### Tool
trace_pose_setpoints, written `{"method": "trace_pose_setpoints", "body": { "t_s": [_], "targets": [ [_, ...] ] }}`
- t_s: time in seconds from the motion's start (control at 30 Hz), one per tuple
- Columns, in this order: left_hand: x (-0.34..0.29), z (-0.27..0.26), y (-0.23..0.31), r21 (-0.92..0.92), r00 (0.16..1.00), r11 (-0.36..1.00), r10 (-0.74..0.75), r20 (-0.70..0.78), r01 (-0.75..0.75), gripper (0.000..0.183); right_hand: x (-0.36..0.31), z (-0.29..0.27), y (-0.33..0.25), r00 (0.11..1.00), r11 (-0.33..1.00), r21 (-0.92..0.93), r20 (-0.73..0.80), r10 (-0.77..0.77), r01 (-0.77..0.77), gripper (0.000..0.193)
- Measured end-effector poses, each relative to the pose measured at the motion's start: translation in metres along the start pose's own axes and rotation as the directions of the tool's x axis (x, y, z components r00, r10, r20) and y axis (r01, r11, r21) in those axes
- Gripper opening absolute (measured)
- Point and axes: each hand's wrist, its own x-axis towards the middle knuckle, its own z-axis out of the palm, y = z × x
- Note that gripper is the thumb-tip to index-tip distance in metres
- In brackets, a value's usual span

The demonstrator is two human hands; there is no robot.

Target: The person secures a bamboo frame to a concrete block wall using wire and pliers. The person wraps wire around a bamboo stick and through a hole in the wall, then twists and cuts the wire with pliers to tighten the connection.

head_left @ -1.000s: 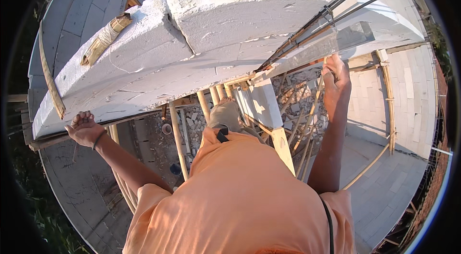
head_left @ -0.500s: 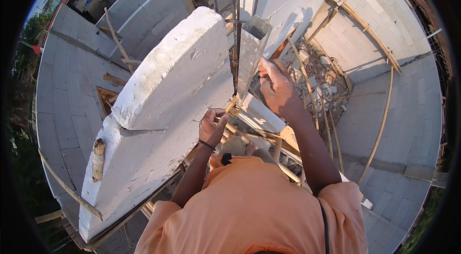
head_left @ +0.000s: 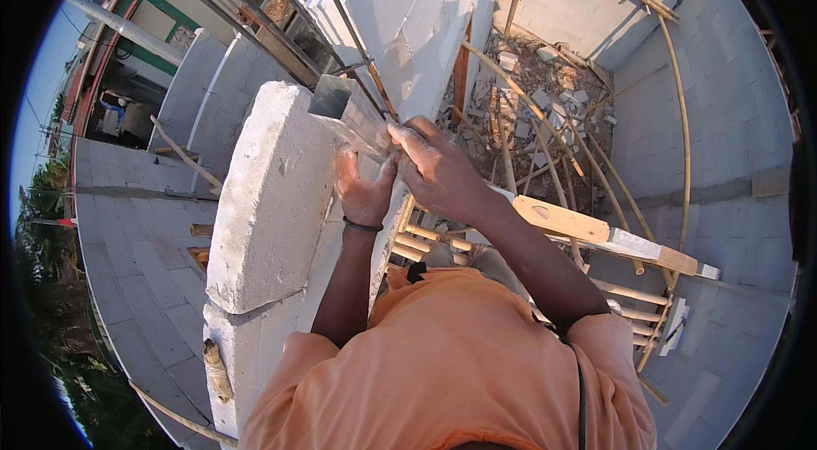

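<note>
A square hollow metal tube (head_left: 347, 115), with its mouth facing up, leans beside the steel rods (head_left: 336, 3) at the top of the wall. My left hand (head_left: 364, 188) is closed around its lower part, thumb toward my right hand. My right hand (head_left: 438, 167) has its fingers curled against the tube's right edge, near the foot of a rod. The hands nearly touch, and they hide the tube's lower end. Just left of them stands a thick white aerated concrete block (head_left: 264, 182), set on another white block (head_left: 255, 356).
A wooden float-like board (head_left: 562, 218) lies on a ledge to the right. Bamboo poles (head_left: 678, 109) brace the grey block walls (head_left: 723, 84). Broken rubble (head_left: 545, 101) covers the ground below. A bamboo-runged platform (head_left: 417, 241) is under me. A wrapped stick (head_left: 217, 372) protrudes from the lower block.
My view has turned to the right. My left hand has left the small wooden piece and come up to the metal tube. The tube now tilts left, and my hands are closer together.
</note>
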Motion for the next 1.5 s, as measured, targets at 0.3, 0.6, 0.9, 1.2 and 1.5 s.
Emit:
{"method": "trace_pose_setpoints", "body": {
  "t_s": [0.3, 0.6, 0.9, 1.2, 1.5],
  "targets": [
    [0.005, 0.009, -0.034, -0.227, 0.995, 0.970, 0.082, -0.049, -0.091, 0.067, -0.243, 0.007, 0.176, 0.676, 0.684, 0.098, -0.100, 0.730, -0.723, 0.042],
    [0.014, 0.011, -0.039, -0.271, 0.995, 0.958, 0.095, 0.014, -0.088, 0.065, -0.680, 0.112, 0.124, -0.192, 0.041, -0.766, 0.212, 0.958, -0.641, 0.011],
    [0.014, 0.010, -0.038, -0.293, 0.997, 0.956, 0.026, 0.066, -0.006, 0.068, -0.587, 0.171, 0.115, -0.214, -0.146, 0.583, -0.048, 0.976, -0.799, 0.016],
    [0.007, 0.021, -0.030, -0.218, 0.990, 0.968, -0.108, 0.087, 0.125, 0.072, -0.536, 0.063, 0.127, -0.351, -0.080, 0.849, -0.129, 0.928, -0.523, 0.013],
    [0.001, 0.023, -0.019, -0.263, 0.987, 0.951, -0.149, 0.062, 0.160, 0.074, -0.667, 0.116, 0.177, 0.208, 0.221, 0.099, -0.122, 0.970, -0.970, 0.020]
  ]
}}
